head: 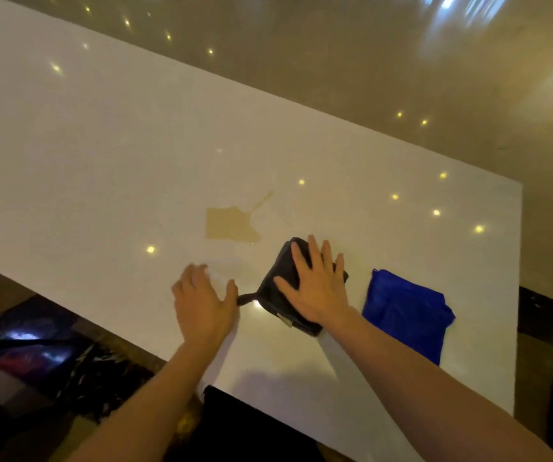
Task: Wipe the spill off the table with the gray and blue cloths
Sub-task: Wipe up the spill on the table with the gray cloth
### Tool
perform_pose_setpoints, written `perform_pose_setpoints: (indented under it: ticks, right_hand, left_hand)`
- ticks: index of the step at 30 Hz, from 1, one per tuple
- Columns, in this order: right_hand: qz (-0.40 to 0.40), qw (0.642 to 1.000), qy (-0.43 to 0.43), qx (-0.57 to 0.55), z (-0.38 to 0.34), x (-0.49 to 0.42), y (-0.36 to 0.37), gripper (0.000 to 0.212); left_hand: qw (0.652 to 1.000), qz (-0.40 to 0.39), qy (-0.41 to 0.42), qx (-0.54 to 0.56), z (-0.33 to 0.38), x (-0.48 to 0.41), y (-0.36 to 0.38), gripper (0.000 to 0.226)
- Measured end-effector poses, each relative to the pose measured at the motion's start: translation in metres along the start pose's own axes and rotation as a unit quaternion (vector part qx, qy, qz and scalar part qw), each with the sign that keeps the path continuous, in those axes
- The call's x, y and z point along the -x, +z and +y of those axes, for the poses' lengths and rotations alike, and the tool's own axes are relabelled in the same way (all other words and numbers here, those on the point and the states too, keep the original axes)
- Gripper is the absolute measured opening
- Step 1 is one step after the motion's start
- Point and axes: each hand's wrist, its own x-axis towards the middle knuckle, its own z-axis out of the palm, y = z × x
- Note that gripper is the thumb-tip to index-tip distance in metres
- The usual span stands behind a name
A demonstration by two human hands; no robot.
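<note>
Spill (231,225), tan and unwiped, lies just beyond the right grip (315,281), which presses flat and open-palmed on the folded gray cloth (278,295), ready to push. Left grip (203,300) rests open, empty, bracing the tabletop (101,161); blue cloth (405,311) waits beside.

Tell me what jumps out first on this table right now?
The tan spill sits mid-table, unwiped. Just nearer, the right hand presses flat on the folded gray cloth. The bright blue cloth lies untouched at the right, and the left hand rests flat on the white table.
</note>
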Motion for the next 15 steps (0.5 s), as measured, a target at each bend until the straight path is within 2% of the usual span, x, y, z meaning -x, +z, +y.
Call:
perform_pose_setpoints:
  ticks: [2,4,6,8,10,11,12,13,15]
  right_hand:
    - [-0.012,1.0,0.008,0.025,-0.014,-0.002,0.02,0.09]
    - [0.013,1.0,-0.023,0.018,-0.026,0.014,0.046,0.089]
    - [0.016,0.987,-0.162,0.009,-0.028,0.056,0.076,0.086]
    - [0.001,0.952,-0.303,0.037,-0.013,0.08,0.089,0.085]
    - [-0.014,0.933,-0.355,0.065,0.016,0.049,0.067,0.084]
    - [0.012,0.944,-0.319,0.086,0.032,0.02,0.052,0.084]
    - [0.047,0.969,-0.224,0.09,0.046,-0.016,0.034,0.084]
    - [0.074,0.99,-0.095,0.075,0.061,-0.053,0.015,0.084]
    - [0.085,0.988,0.124,0.032,0.087,-0.109,-0.017,0.085]
  left_hand:
    - [0.993,-0.021,-0.022,-0.116,-0.017,-0.032,0.007,0.084]
    - [0.984,-0.05,-0.048,-0.162,-0.035,-0.056,0.021,0.091]
    - [0.984,-0.022,-0.041,-0.17,-0.046,-0.056,0.032,0.092]
    - [0.983,0.003,-0.036,-0.182,-0.05,-0.055,0.039,0.092]
    - [0.982,-0.001,-0.041,-0.186,-0.052,-0.055,0.04,0.092]
    - [0.982,-0.006,-0.045,-0.185,-0.052,-0.056,0.039,0.093]
    - [0.982,-0.008,-0.044,-0.184,-0.051,-0.057,0.038,0.093]
    - [0.982,-0.006,-0.041,-0.182,-0.051,-0.058,0.038,0.093]
    - [0.983,-0.001,-0.038,-0.177,-0.051,-0.057,0.038,0.093]
